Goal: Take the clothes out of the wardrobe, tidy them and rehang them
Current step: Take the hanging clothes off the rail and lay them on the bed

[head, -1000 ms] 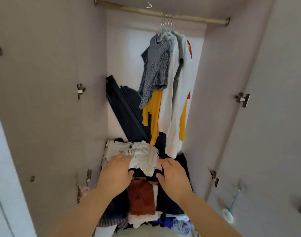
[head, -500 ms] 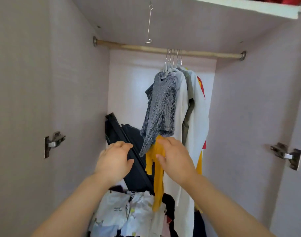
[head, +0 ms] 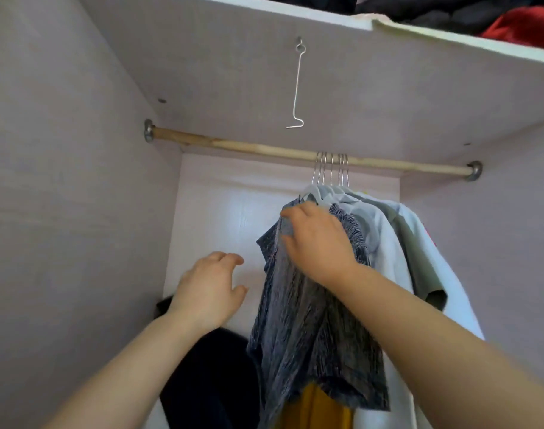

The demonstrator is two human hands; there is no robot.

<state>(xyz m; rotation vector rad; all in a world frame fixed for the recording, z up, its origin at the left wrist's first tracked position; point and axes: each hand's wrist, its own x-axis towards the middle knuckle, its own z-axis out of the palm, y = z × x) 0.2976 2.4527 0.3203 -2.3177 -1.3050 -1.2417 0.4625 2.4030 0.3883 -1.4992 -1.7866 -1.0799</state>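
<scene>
The blue-grey shirt [head: 310, 351] hangs at the front of a tight bunch towards the right of the wooden rail [head: 264, 151] inside the wardrobe. The right hand [head: 318, 239] is at its left shoulder, and its grip appears closed on the fabric there, thumb below and fingers over the top. The left hand [head: 208, 292] hovers just beside the shirt, its grip open and loosely curled, holding nothing.

The shirt looks light, soft and limp, so pulling on the cloth would likely drag it off its hanger or bring its neighbours along. The surer hold is probably the hanger's wire hook, lifted clear of the rail while the other hand steadies the body.

One rail carries the hanger hooks [head: 331, 168], five or six, packed too close to count surely. Behind the shirt hang a pale shirt [head: 388, 258], an olive top [head: 419, 267] and a white garment [head: 444, 289], with a yellow garment [head: 314, 410] showing below. One bare wire hook [head: 297, 88] hangs from the shelf above.
</scene>
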